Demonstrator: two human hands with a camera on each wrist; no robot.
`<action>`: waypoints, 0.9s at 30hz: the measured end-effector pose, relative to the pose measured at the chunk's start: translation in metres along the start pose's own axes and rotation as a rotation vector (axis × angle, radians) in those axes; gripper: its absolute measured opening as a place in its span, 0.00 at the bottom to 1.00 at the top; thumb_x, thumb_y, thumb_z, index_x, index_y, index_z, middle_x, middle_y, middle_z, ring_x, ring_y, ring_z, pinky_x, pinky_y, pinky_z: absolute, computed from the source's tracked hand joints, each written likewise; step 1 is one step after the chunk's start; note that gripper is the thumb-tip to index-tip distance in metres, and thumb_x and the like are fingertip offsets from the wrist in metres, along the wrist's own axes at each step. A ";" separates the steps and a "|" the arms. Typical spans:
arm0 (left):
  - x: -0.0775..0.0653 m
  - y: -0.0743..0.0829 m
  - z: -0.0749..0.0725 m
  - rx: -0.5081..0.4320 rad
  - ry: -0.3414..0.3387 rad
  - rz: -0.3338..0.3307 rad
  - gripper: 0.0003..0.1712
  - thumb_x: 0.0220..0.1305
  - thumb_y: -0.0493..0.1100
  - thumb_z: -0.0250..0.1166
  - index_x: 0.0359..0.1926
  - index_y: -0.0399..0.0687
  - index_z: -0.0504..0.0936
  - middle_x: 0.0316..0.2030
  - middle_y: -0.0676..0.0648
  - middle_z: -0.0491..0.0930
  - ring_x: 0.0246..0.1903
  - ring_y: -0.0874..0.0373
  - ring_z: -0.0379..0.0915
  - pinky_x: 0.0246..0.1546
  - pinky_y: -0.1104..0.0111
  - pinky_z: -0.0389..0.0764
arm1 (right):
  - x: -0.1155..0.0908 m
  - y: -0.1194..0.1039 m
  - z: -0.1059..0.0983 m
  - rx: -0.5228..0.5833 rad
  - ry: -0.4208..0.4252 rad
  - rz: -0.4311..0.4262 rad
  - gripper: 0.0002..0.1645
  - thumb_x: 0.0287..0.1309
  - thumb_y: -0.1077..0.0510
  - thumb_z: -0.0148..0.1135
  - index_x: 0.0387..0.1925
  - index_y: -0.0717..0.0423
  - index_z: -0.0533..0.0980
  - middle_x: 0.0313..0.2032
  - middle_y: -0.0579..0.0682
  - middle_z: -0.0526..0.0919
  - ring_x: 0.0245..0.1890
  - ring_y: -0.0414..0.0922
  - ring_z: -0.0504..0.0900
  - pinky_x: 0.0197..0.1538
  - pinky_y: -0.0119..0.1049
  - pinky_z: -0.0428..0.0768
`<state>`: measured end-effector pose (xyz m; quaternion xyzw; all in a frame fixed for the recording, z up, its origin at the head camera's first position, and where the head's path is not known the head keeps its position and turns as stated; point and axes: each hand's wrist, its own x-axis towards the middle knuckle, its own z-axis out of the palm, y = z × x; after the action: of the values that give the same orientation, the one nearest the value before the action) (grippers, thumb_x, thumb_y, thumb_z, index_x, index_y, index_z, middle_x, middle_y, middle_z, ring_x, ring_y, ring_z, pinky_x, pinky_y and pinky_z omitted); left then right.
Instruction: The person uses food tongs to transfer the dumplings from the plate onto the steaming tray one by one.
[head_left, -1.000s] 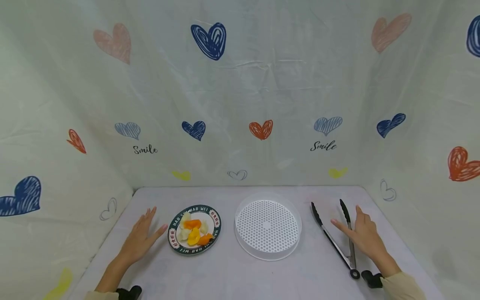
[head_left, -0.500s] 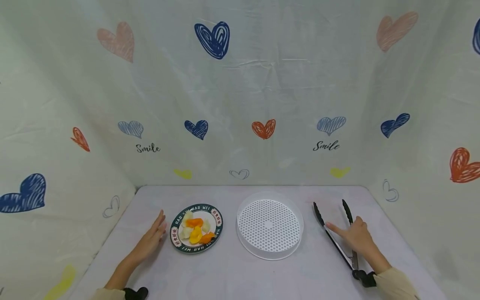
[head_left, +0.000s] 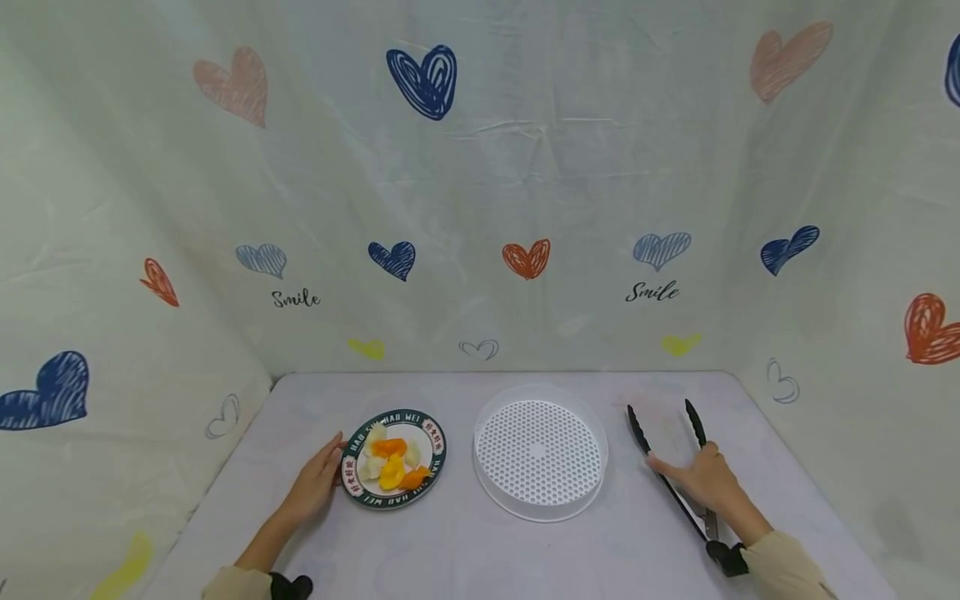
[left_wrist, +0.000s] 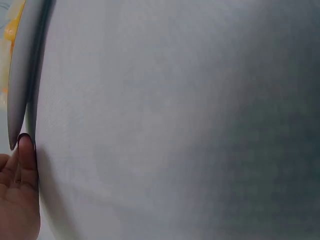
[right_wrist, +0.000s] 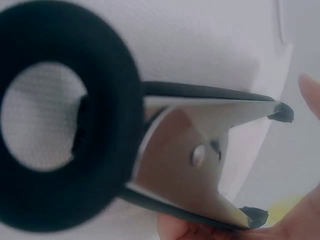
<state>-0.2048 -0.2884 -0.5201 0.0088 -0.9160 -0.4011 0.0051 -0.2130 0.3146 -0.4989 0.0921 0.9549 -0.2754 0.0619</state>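
Note:
A white plate with a dark green lettered rim carries several pale, yellow and orange food pieces. My left hand is at its left edge, fingertips right at the rim. In the left wrist view, a digit lies close beside the plate's underside. My right hand spans spread black-and-silver tongs. Its thumb reaches toward the left arm and its fingers bend beside the right arm. In the right wrist view, the tongs' black ring fills the left side, with the fingers below the lower arm.
A round, white perforated tray with a clear rim stands between plate and tongs. The table wears a white cover. Behind and beside it hangs a pale curtain printed with hearts.
My left hand has moved right to the plate's rim and its fingers have drawn together. The right hand has moved slightly left and nearer, over the tongs. Plate, tray and tongs keep their places.

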 end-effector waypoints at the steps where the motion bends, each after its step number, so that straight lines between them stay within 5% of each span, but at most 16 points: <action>1: 0.001 0.000 0.001 0.005 0.001 0.008 0.31 0.83 0.46 0.37 0.74 0.27 0.52 0.69 0.27 0.59 0.60 0.37 0.64 0.62 0.45 0.67 | 0.000 0.000 0.001 0.003 0.001 0.003 0.75 0.51 0.26 0.65 0.54 0.94 0.44 0.46 0.92 0.61 0.36 0.68 0.77 0.37 0.56 0.82; 8: 0.006 0.002 0.004 0.031 -0.021 0.007 0.30 0.83 0.46 0.36 0.73 0.27 0.54 0.71 0.27 0.54 0.71 0.33 0.48 0.70 0.45 0.50 | 0.000 0.001 0.008 0.005 0.036 0.002 0.71 0.48 0.29 0.70 0.51 0.89 0.45 0.40 0.88 0.65 0.30 0.62 0.76 0.33 0.55 0.81; 14: 0.007 0.001 0.006 0.057 0.017 0.026 0.28 0.83 0.44 0.37 0.71 0.25 0.58 0.68 0.25 0.59 0.69 0.31 0.53 0.69 0.44 0.53 | -0.003 -0.001 0.010 0.004 0.038 0.010 0.74 0.46 0.30 0.73 0.52 0.91 0.42 0.41 0.89 0.64 0.30 0.64 0.76 0.33 0.57 0.80; 27: 0.009 0.001 0.009 0.101 0.023 0.047 0.27 0.81 0.40 0.41 0.71 0.25 0.58 0.62 0.24 0.65 0.63 0.30 0.60 0.66 0.41 0.59 | 0.001 0.003 0.016 0.041 0.070 0.035 0.65 0.49 0.36 0.73 0.51 0.87 0.46 0.40 0.86 0.66 0.29 0.62 0.76 0.29 0.52 0.80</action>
<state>-0.2137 -0.2810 -0.5258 -0.0076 -0.9349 -0.3539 0.0247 -0.2122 0.3086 -0.5142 0.1197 0.9489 -0.2904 0.0313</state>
